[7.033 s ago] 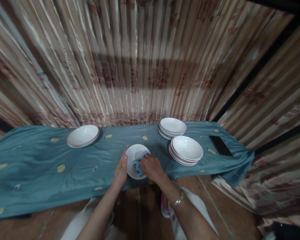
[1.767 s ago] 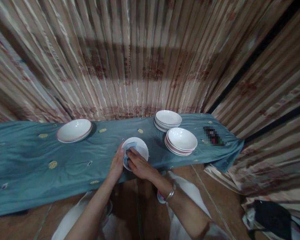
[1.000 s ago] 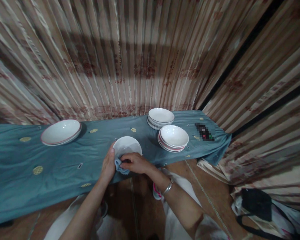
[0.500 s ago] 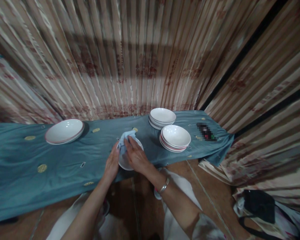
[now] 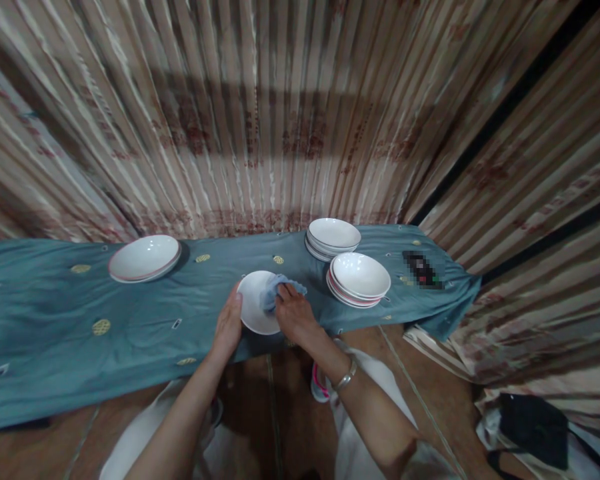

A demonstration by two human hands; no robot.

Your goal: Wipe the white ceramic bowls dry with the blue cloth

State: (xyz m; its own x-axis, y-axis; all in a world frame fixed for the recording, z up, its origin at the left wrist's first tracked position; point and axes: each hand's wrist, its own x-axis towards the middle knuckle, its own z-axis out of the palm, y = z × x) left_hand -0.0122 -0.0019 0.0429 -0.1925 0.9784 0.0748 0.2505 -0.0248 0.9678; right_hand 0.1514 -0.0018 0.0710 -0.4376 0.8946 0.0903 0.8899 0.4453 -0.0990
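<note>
A white plate (image 5: 251,308), shallow like a bowl, is tilted a little over the front part of the table. My left hand (image 5: 229,323) grips its left rim, thumb on top and the fingers out of sight beneath. In my right hand (image 5: 296,315) is a bunched light blue cloth (image 5: 275,293), pressed against the right side of the plate's inner face. Just right of that hand stands a stack of white bowls (image 5: 361,275), some with red rims. Behind it is a second stack of white plates (image 5: 334,233) with dark rims.
A blue-green cloth with yellow motifs covers the long table (image 5: 145,320). Two red-rimmed plates (image 5: 145,259) lie stacked at the left. A pixelated dark object (image 5: 423,269) is near the right end. Pleated curtains (image 5: 280,133) rise behind. A black bag (image 5: 533,430) sits low at the right.
My right hand has moved the cloth from the plate's upper left rim to its right side, uncovering the left inner face. My left hand still holds the rim. The view has shifted slightly.
</note>
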